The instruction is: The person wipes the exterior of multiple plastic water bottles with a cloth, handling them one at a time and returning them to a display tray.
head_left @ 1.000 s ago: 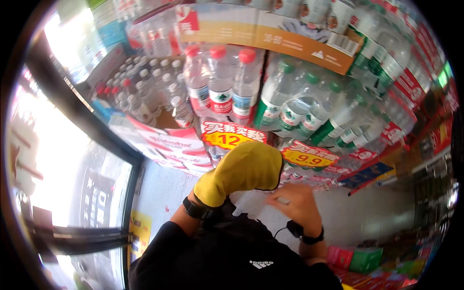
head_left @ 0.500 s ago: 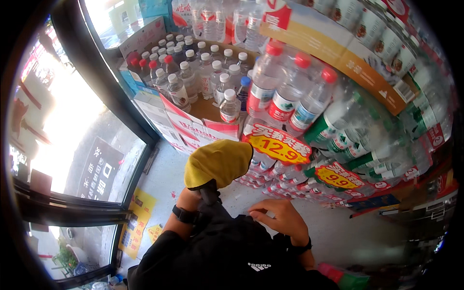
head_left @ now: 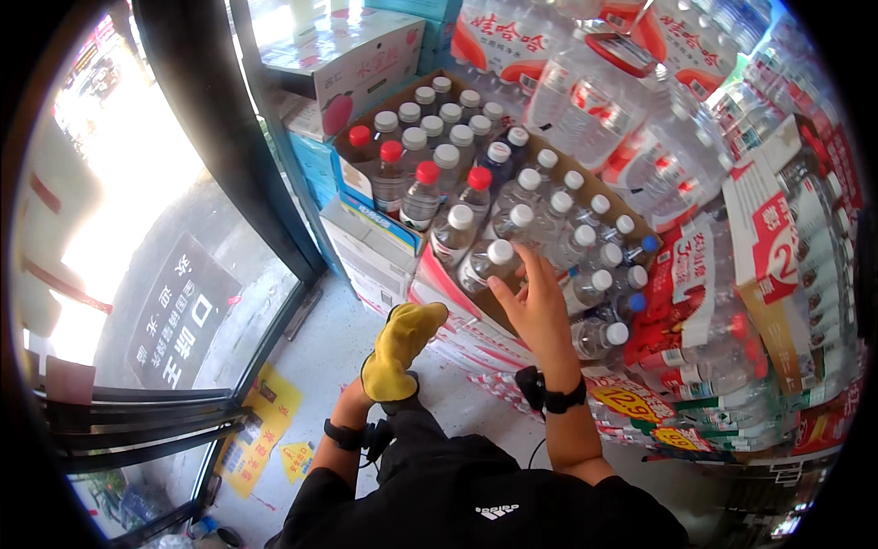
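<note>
A yellow cloth mitt with a dark hem [head_left: 395, 352] covers my left hand [head_left: 389, 366], hiding its fingers. It is raised just before the front of a carton. My right hand [head_left: 535, 306] is bare, its fingers apart and nothing in them. It reaches over the front edge of an open carton of bottles [head_left: 498, 309]. Its thumb and forefinger are close beside a small clear bottle with a white cap [head_left: 483, 265]; whether they touch it I cannot tell. Several more bottles with white, blue and red caps [head_left: 421, 197] stand around it. Each wrist wears a black band [head_left: 564, 398].
Shrink-wrapped packs of large bottles [head_left: 594, 101] stand behind the carton. On the right are stacked red-labelled bottle packs [head_left: 681, 302] and a tray carton [head_left: 768, 247]. A glass door with a dark frame [head_left: 215, 137] runs along my left. Yellow floor stickers [head_left: 261, 430] lie near it.
My right hand has moved up and forward from near my body to the bottles, its fingers spreading. The mitted left hand has turned and looks narrower. The view has shifted towards the carton.
</note>
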